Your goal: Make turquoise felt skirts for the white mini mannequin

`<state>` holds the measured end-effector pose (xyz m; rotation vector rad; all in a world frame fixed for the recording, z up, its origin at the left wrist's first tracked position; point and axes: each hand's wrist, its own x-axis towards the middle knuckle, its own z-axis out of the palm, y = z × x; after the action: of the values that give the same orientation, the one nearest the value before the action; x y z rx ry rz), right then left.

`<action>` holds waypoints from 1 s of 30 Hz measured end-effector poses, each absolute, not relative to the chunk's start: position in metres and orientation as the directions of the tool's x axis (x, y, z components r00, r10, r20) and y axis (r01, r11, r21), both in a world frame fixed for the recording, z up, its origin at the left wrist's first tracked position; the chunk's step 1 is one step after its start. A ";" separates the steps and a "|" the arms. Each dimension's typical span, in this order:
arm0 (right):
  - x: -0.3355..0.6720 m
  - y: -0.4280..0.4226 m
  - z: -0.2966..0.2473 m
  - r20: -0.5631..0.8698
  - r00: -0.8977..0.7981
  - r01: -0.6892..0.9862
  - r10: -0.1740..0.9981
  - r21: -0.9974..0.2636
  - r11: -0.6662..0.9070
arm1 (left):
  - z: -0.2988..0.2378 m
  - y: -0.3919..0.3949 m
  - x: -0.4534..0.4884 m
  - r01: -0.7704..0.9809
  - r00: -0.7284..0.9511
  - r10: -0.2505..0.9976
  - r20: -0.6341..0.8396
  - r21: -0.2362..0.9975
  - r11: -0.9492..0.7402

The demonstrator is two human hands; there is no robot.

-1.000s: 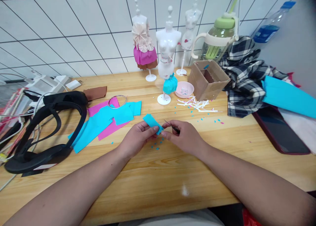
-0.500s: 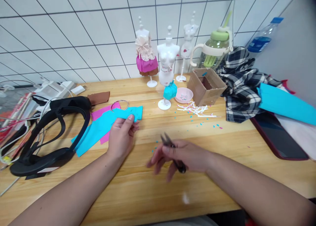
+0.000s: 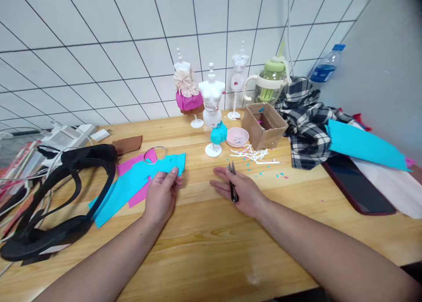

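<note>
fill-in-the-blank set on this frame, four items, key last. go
1. The snips are in the ____ hand.
2. The left hand has its fingertips at bright ____ fabric.
3. The white dress forms number ____.
4. The cardboard box stands to the ____ of the pink dish in view.

Key: right; blue; three; right.
</note>
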<state>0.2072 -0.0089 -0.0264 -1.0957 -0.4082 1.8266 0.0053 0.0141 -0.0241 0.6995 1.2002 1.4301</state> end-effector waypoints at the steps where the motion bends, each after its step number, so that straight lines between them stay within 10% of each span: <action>1: 0.214 -0.003 -0.030 -0.478 -0.066 -0.553 0.876 -0.713 -0.431 | -0.025 0.013 0.005 -0.338 -0.232 0.955 -0.186 0.936 0.100; 6: 0.251 0.022 -0.034 -0.210 0.376 -0.533 0.902 -0.846 0.026 | -0.029 0.009 0.006 -0.211 -0.222 0.967 -0.124 0.975 0.076; 9: 0.259 0.020 -0.024 -0.109 0.276 -0.582 0.955 -0.809 0.076 | -0.025 0.003 0.009 -0.027 -0.132 0.984 -0.117 0.993 0.115; 15: 0.241 -0.002 -0.018 -0.311 -0.391 -0.245 0.866 -0.872 -0.424 | -0.015 -0.007 0.014 0.191 0.088 0.993 -0.072 0.980 0.055; 23: 0.220 -0.020 -0.010 0.092 -0.303 0.383 0.949 -0.900 0.209 | -0.027 -0.009 0.012 0.348 0.353 0.935 0.024 0.925 -0.155; 30: 0.220 -0.021 -0.016 0.029 -0.318 0.547 0.948 -0.811 0.208 | -0.028 -0.007 0.013 0.308 0.394 0.919 0.023 0.939 -0.155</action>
<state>0.2199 -0.0205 -0.0158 -1.3817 -1.9510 0.9725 0.0130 -0.0067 -0.0282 1.6837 1.0910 0.7901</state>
